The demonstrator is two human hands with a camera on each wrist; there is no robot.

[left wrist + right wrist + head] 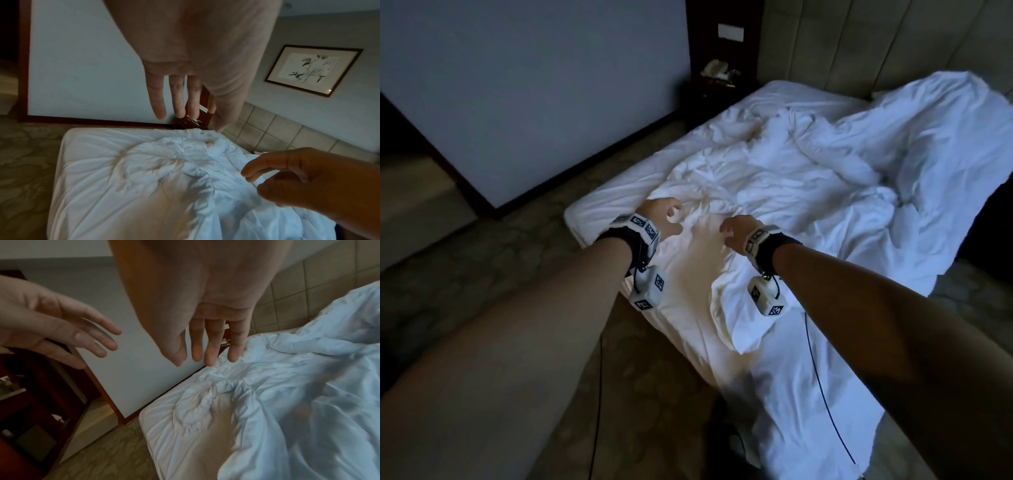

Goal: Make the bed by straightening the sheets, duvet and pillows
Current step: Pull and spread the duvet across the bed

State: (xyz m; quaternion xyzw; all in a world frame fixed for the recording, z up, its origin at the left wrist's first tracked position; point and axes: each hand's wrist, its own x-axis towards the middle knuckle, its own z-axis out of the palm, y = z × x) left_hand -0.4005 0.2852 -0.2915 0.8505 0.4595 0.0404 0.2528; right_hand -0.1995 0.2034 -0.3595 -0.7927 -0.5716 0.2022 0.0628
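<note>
A crumpled white duvet [825, 178] lies bunched across the bed, and a folded corner [743, 308] hangs near the foot. The wrinkled white sheet [613, 205] shows bare along the left edge. My left hand [664, 214] hovers just above the creased sheet with fingers spread and holds nothing. My right hand [734, 229] hovers beside it over the duvet edge, fingers loose, also holding nothing. The left wrist view has my left fingers [179, 97] straight above the bedding [144, 170]. In the right wrist view my right fingers [205, 345] are straight too. I cannot make out a pillow.
A padded headboard [859, 41] stands behind the bed. At the far left corner is a dark nightstand [717, 89] with a telephone on it. Patterned carpet [517, 260] runs along the left side. Wrist cables [825, 394] hang down. A framed picture [312, 69] hangs on the wall.
</note>
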